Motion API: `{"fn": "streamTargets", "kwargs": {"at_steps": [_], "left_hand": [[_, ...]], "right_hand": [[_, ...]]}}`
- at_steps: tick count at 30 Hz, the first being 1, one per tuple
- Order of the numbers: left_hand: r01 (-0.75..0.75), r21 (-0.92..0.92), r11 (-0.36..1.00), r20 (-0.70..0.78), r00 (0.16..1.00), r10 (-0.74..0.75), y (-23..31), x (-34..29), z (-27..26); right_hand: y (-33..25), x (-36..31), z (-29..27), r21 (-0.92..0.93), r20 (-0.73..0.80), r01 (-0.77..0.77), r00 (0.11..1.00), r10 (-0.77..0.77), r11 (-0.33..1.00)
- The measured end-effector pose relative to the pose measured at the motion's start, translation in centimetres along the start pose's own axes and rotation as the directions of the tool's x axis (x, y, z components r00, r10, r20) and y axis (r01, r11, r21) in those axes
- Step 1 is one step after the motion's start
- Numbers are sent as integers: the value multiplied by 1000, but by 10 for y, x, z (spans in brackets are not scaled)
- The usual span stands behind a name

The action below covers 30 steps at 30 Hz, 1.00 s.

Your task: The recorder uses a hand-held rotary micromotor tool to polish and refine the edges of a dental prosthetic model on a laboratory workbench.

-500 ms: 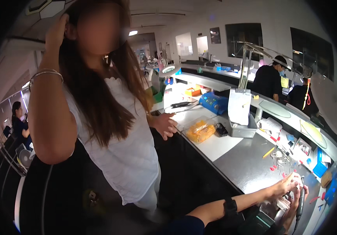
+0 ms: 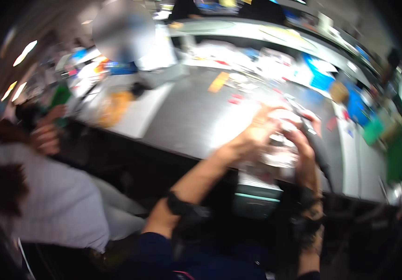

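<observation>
My left hand (image 2: 257, 128) and my right hand (image 2: 303, 140) meet over the front edge of the bench, blurred by motion. A dark pen-shaped rotary handpiece (image 2: 319, 151) slants along my right hand, its cord end toward me; the fingers curl round its upper part. My left fingers are pinched together close to the handpiece's tip; what they hold is too smeared to make out. Just under both hands sits a pale, shiny block-like support (image 2: 279, 156). Below it, at the bench front, is a dark box with a light green edge (image 2: 258, 198).
Red bits (image 2: 235, 99) and a yellow-orange strip (image 2: 218, 82) lie on the grey bench top (image 2: 182, 112). Farther left are an orange-filled container (image 2: 116, 109) and a grey bin (image 2: 163, 76). Blue and green items line the right side. A person in white (image 2: 51, 200) stands at my left.
The view has swung down and right, so the bench and my hands now sit nearer the middle. The standing person has shifted to the lower left of the picture. My hands stay together.
</observation>
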<state>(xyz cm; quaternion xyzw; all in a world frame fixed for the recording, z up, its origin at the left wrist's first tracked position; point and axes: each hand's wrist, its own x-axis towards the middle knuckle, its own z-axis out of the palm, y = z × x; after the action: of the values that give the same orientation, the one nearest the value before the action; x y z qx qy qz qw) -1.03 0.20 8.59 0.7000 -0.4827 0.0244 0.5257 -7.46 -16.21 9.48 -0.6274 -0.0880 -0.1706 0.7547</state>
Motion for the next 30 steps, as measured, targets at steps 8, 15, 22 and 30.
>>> {"fn": "streamTargets", "kwargs": {"at_steps": [8, 15, 22, 30], "left_hand": [[62, -310, 949, 2, 998, -65, 9, -5, 19], [-117, -228, 967, -57, 993, 106, 9, -11, 27], [-164, -45, 985, -9, 986, 164, -19, 3, 3], [-263, -125, 957, -46, 965, 259, -32, 9, -4]], "right_hand": [[0, -25, -38, 176, 72, -131, 990, 120, 976], [12, -28, -49, 73, 195, 78, 977, -91, 994], [26, -26, -44, 64, 175, 194, 964, -202, 979], [26, -19, -36, -94, 192, 285, 945, -263, 954]]}}
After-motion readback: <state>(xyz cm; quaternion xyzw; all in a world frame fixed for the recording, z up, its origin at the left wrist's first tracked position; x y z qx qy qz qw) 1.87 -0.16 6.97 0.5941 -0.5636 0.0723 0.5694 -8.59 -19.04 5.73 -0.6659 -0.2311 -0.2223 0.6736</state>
